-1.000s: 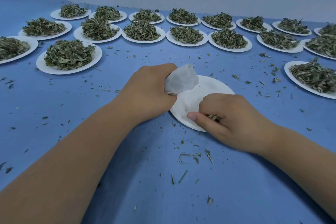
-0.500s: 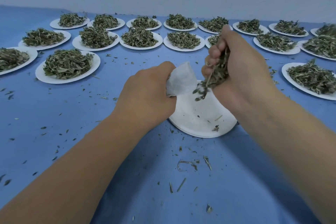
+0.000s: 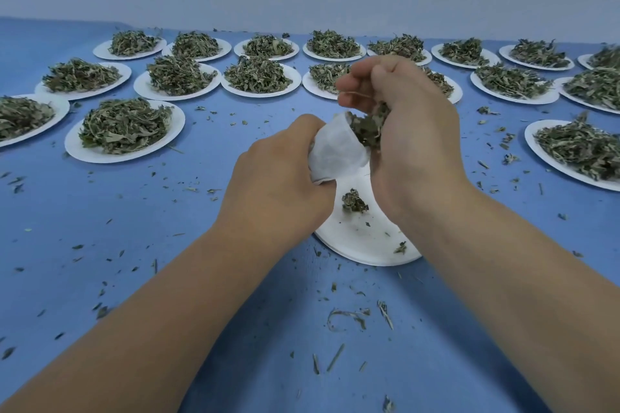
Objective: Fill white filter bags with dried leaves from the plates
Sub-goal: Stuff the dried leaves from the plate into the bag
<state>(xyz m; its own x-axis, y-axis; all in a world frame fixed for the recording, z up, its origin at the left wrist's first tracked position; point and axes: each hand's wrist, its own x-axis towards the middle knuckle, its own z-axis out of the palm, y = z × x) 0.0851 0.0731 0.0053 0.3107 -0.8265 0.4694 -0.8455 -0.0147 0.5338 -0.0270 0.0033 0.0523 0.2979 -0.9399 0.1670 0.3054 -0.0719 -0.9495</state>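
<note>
My left hand grips a white filter bag by its lower end, its mouth tilted up and to the right. My right hand is raised just right of the bag, fingers curled round a bunch of dried leaves at the bag's mouth. Below both hands lies a nearly bare white plate with a small clump of leaves and a few crumbs on it.
Several white plates heaped with dried leaves stand in rows on the blue table, such as one at near left and one at right. Leaf crumbs and stems are scattered over the blue cloth. A pale wall rises behind.
My right hand scooped leaves off the near plate, lifted them, and now holds them against the bag's mouth. A small clump has dropped onto the plate. The left hand kept holding the bag.
</note>
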